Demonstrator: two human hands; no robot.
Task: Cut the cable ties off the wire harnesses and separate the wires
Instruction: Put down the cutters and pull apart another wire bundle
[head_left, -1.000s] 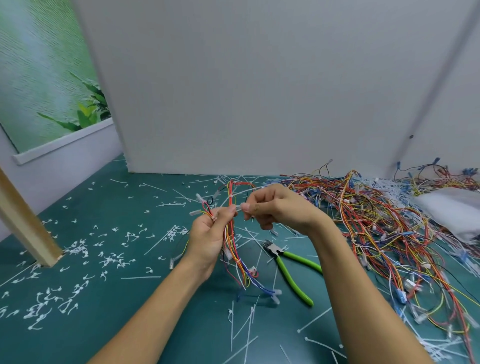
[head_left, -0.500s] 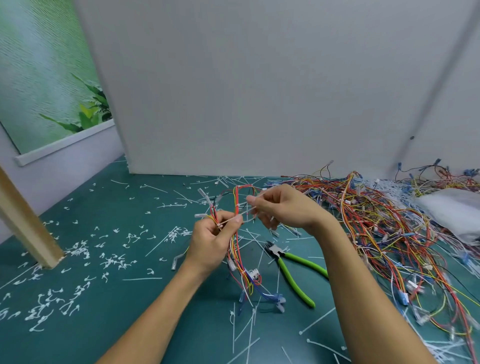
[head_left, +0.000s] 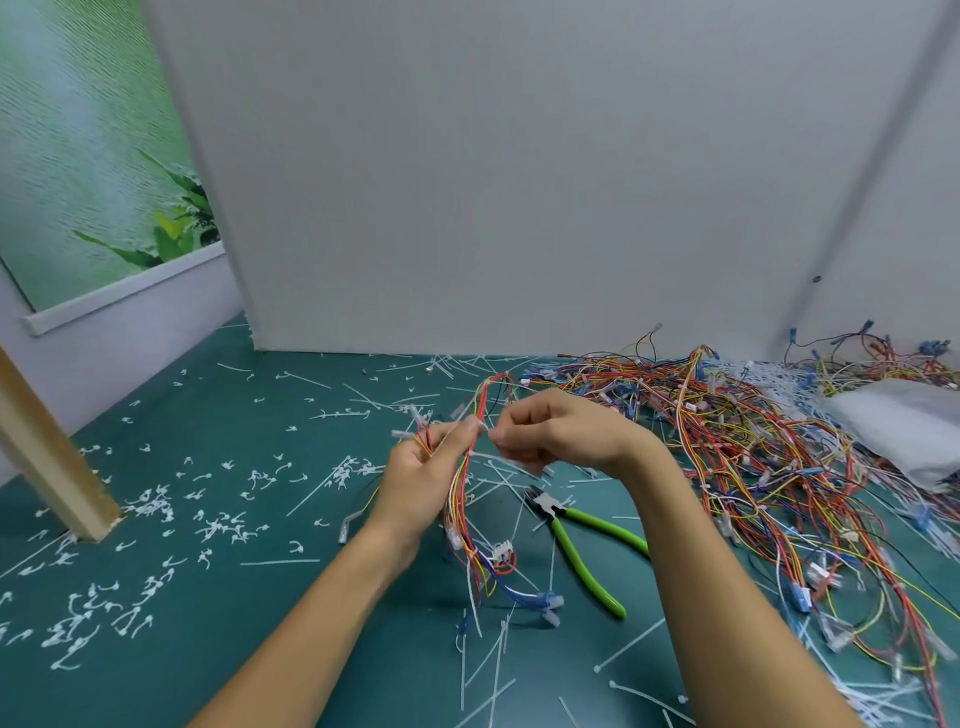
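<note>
Found the left hand (head_left: 415, 483) raised above the green mat (head_left: 234, 613), with fingers and thumb curled round a wire harness (head_left: 461, 491) near its upper end. Traced that harness from a red loop above the fist, down past the palm, to white and blue connectors hanging just over the mat. Found the right hand (head_left: 553, 436) just beside the left, level with it, fingertips nearly meeting the left thumb. Recorded thumb and forefinger there pinching a white cable tie (head_left: 491, 457), remaining fingers curled in; could not confirm the tie as severed or fastened round the wires. Located green-handled cutters (head_left: 589, 548) lying flat on the mat below the right wrist, touched by neither hand. Noted a large heap of tangled harnesses (head_left: 753, 447) right of the right forearm, apart from the held harness. Logged cut tie scraps (head_left: 150, 512) scattered left of the left arm, long loose ties (head_left: 462, 675) between the forearms, a white bag (head_left: 904, 431) at far right, a wooden post (head_left: 47, 457) at far left.
</note>
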